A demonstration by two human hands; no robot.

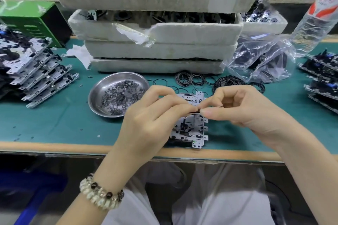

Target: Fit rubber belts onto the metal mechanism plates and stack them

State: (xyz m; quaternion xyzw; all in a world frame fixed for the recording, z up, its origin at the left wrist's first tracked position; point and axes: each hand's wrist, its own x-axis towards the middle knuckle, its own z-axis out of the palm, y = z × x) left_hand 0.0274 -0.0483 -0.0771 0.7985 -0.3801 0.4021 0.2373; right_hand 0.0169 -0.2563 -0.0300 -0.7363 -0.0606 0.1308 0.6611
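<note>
Belt (195, 112) pinched by left hand (148, 117) and right hand (237, 107), fingers curled, above plate (199, 126)

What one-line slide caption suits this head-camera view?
Left hand and right hand pinch a rubber belt above a metal mechanism plate beside a steel dish of small rings.

1. A workbench (54, 129) with a green mat and a pale wooden front edge spans the view.
2. A stack of white foam trays (161, 49), chipped and patched with clear tape, stands mid-bench at the back.
3. Left of the foam trays sits a green metal box (31, 22) with slots.
4. In front of the trays, slightly left, lies a round steel dish (99, 87) of small dark washers.
5. Right of the trays are crumpled clear plastic bags (259, 60) and a tilted clear bottle (314, 23) with a red label.
6. Behind the trays runs a second bench edge (292, 0).
7. Even, soft light glints on the dish and the plastic.
</note>
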